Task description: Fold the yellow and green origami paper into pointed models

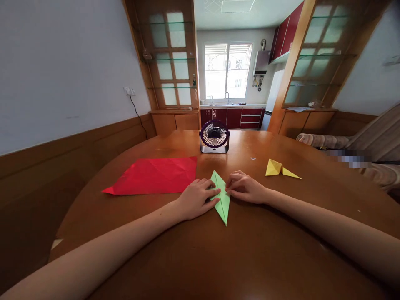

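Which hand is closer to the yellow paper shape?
Right. The right hand lies just left of the yellow paper shape; the left hand lies farther left, beyond the green paper.

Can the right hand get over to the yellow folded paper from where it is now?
Probably yes. The right hand rests on the green folded paper, and the yellow folded paper lies just beyond it to the right, with only bare wooden table between them.

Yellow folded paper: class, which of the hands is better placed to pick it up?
Probably right. The right hand lies nearer the yellow folded paper; the left hand sits across the green paper.
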Motion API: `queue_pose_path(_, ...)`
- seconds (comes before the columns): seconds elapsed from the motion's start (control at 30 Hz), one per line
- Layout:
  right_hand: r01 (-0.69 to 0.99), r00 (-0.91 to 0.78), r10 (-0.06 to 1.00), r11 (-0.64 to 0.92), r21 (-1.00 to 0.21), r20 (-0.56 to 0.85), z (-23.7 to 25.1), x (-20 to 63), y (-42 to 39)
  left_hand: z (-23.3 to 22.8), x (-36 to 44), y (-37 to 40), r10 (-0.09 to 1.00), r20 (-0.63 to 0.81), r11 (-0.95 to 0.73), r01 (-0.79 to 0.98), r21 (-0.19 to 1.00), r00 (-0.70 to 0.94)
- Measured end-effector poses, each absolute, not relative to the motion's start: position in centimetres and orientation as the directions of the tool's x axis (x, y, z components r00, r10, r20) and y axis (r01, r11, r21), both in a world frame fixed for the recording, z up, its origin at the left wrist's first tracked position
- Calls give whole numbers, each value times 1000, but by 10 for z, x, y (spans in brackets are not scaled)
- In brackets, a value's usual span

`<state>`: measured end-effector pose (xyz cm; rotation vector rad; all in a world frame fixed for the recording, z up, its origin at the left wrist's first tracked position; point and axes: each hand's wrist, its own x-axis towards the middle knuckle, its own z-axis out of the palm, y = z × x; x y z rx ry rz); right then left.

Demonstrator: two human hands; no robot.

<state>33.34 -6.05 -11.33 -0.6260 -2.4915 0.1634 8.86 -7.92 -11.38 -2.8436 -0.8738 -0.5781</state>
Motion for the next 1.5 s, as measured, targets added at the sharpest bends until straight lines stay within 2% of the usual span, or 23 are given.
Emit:
queue_pose_path(0.1, 369, -716, 473, 881, -297, 514, -114, 336, -56, -113, 89, -80, 515, 386, -823, 567, -26, 765)
queue_pose_path(0.23, 367, -706, 477, 879, -305, 524, -113, 336, -57, -111, 90, -83, 524, 386, -812, 582, -42, 759)
queue_pose_path(0.6, 253, -749, 419, 897, -363, 514, -110, 335, -58, -110, 89, -83, 619, 356, -772, 627, 107, 701)
queue_pose_path(0.77, 304, -727, 437, 896, -324, 529, -115, 336, -56, -112, 87, -80, 649, 347, -750, 646, 144, 677)
queue_pose_path(0.87, 346, -716, 458, 888, -302, 527, -115, 335, -57, -110, 86, -81, 638, 370, -750, 654, 97, 676)
queue_pose_path(1.1, 384, -701, 473, 881, -275, 534, -115, 335, -58, -102, 83, -81, 495, 327, -818, 558, -137, 805)
queue_pose_path(1.23, 407, -661, 482, 874, -264, 575, -116, 335, -57, -103, 82, -76, 440, 373, -817, 536, -211, 817)
queue_pose_path(1.4, 435, -559, 504, 854, -285, 658, -117, 334, -59, -102, 77, -69, 440, 466, -782, 583, -221, 768)
queue_pose_path(1.5, 464, -477, 528, 830, -309, 703, -118, 335, -60, -102, 75, -67, 449, 573, -780, 614, -123, 685)
